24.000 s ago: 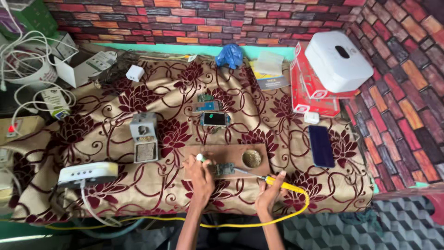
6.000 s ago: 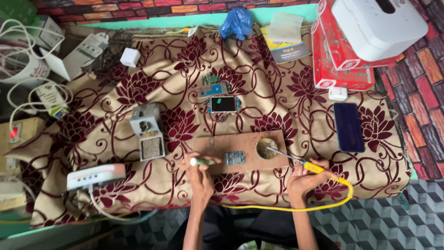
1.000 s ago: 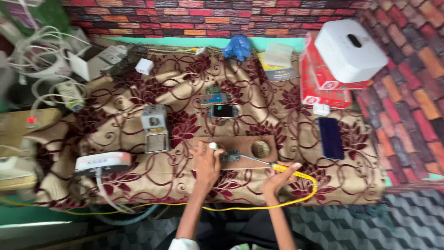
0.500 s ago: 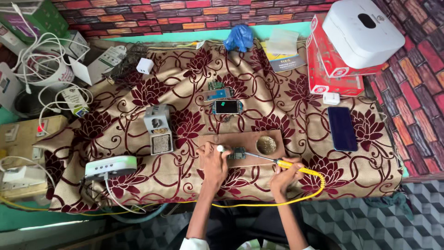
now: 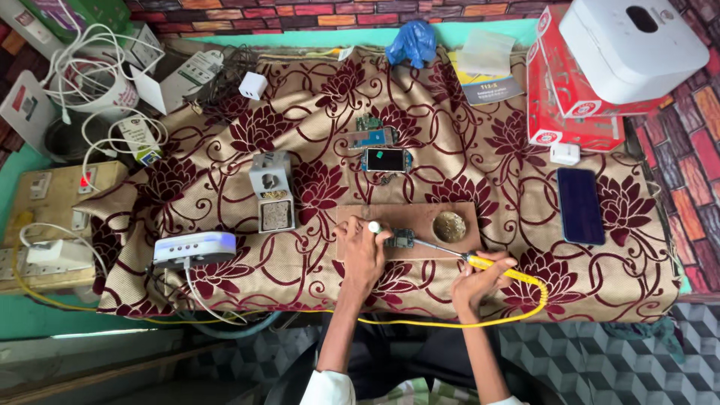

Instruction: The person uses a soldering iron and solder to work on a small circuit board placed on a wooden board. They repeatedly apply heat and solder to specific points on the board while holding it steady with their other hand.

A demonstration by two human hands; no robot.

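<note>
On the floral maroon cloth (image 5: 465, 112), a wooden board (image 5: 427, 221) serves as the reference point. Right of the board: a dark phone (image 5: 580, 205) lying flat. Left of the board: a grey metal stand (image 5: 273, 191), and below that a white box with lit indicators (image 5: 194, 247). Above the board: a small screen module (image 5: 385, 160). On the board's right part: a round brass tin (image 5: 449, 225).

Left hand (image 5: 363, 253): forearm rising from the lower edge, palm down on the board's left part, fingers pinched on a small white-tipped item; what it is cannot be told. Right hand (image 5: 475, 283): below the board's right corner, fingers closed around the yellow soldering iron (image 5: 480, 261), held slanted, tip touching the small circuit board (image 5: 400, 238) at board centre.
</note>
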